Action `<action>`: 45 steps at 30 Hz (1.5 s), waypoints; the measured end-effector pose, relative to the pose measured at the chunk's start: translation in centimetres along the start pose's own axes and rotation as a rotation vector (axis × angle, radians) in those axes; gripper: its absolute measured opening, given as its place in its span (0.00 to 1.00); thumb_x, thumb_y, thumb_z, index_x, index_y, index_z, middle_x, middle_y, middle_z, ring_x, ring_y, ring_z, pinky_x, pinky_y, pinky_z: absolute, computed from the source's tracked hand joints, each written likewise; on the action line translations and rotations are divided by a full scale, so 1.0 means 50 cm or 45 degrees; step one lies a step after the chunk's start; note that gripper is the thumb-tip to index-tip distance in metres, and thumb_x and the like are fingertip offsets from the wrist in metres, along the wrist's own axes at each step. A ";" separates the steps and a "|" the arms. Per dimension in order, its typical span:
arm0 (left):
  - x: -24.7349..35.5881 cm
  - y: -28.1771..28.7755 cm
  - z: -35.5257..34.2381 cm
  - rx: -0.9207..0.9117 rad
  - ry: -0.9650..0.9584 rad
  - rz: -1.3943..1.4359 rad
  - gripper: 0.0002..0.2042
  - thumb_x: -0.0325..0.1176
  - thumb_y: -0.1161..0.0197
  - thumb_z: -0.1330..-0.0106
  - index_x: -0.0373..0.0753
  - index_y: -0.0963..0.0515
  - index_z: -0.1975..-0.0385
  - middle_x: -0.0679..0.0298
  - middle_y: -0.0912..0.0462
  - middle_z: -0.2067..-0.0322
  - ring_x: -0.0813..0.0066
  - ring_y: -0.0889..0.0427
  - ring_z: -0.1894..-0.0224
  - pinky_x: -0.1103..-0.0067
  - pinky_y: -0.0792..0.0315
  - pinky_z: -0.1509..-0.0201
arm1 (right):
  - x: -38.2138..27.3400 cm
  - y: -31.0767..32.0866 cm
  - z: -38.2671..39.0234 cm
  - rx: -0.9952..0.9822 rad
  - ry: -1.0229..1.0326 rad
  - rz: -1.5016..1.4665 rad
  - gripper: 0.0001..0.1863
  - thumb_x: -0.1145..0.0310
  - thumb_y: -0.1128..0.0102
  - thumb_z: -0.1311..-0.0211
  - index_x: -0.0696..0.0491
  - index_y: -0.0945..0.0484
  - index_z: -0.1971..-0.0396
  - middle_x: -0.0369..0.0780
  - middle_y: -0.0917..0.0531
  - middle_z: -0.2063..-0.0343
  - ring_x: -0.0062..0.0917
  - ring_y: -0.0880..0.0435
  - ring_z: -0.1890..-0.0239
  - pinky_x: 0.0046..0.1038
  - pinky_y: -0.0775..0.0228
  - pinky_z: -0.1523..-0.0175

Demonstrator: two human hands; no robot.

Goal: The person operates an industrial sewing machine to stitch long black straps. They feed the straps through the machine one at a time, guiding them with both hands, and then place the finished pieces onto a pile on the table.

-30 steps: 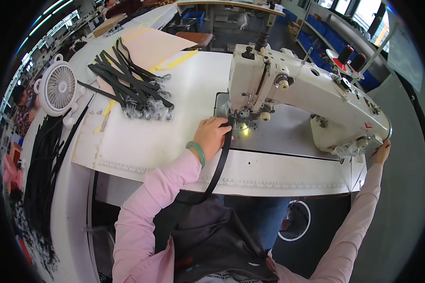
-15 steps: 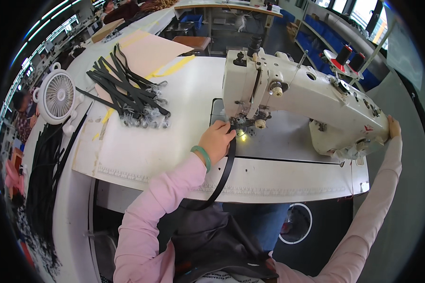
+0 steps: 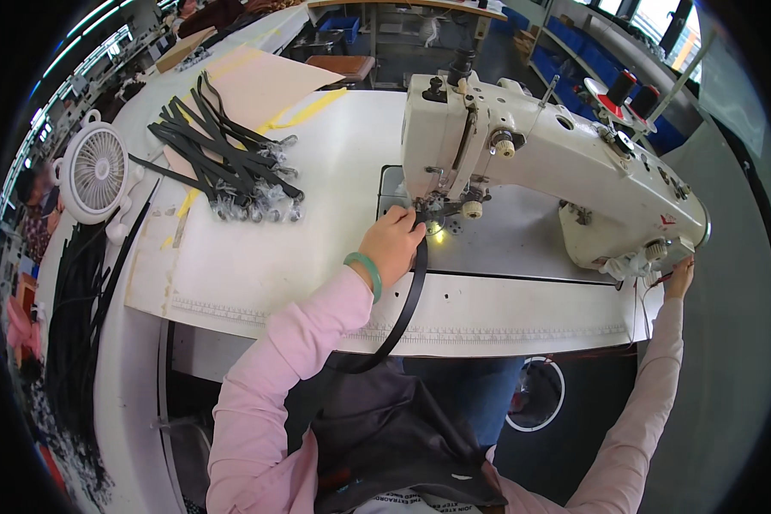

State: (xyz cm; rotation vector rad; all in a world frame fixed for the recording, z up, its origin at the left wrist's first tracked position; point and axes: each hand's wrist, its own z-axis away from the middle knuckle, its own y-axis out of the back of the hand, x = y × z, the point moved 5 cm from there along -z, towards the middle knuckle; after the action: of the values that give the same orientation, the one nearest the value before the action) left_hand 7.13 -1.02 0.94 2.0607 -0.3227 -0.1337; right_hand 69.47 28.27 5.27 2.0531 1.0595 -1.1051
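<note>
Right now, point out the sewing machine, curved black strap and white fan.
Sewing machine (image 3: 561,158): head view, side of its arm.
Curved black strap (image 3: 412,300): head view, middle of its curve.
White fan (image 3: 97,168): head view, grille centre.

Bright windows (image 3: 648,21) are letting daylight in at upper right, above a rack of blue bins (image 3: 574,44). A wooden-edged table (image 3: 484,12) and a brown-topped stool (image 3: 341,66) are standing on grey floor (image 3: 495,62). Strip lights (image 3: 92,32) are glowing upper left (slanting in rows), while a grey panel (image 3: 728,223) is covering the right side
</note>
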 end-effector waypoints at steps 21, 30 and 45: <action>-0.005 0.008 0.003 0.091 0.032 0.059 0.16 0.24 0.39 0.58 0.36 0.23 0.65 0.54 0.24 0.59 0.60 0.29 0.54 0.75 0.31 0.50 | -0.054 -0.022 -0.041 0.076 0.063 0.075 0.29 0.47 0.59 0.36 0.59 0.34 0.50 0.41 0.26 0.55 0.28 0.26 0.57 0.25 0.35 0.52; -0.008 0.006 -0.002 0.131 0.045 0.077 0.14 0.22 0.40 0.57 0.36 0.23 0.66 0.55 0.24 0.60 0.60 0.28 0.55 0.74 0.30 0.51 | -0.147 -0.020 -0.139 -0.214 0.040 0.803 0.28 0.50 0.60 0.36 0.62 0.30 0.53 0.47 0.24 0.56 0.32 0.25 0.54 0.28 0.36 0.51; -0.026 0.001 0.019 0.004 0.108 0.013 0.15 0.27 0.40 0.53 0.36 0.23 0.62 0.54 0.25 0.57 0.61 0.31 0.51 0.76 0.32 0.48 | -0.075 -0.097 0.060 0.095 -0.144 -0.022 0.25 0.49 0.61 0.35 0.55 0.31 0.52 0.40 0.25 0.68 0.25 0.25 0.64 0.25 0.33 0.56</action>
State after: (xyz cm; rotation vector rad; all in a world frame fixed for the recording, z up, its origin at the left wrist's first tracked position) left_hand 5.64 -1.47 0.45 2.0611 -0.2813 -0.0397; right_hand 62.86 27.08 6.50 2.0159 0.9950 -1.2717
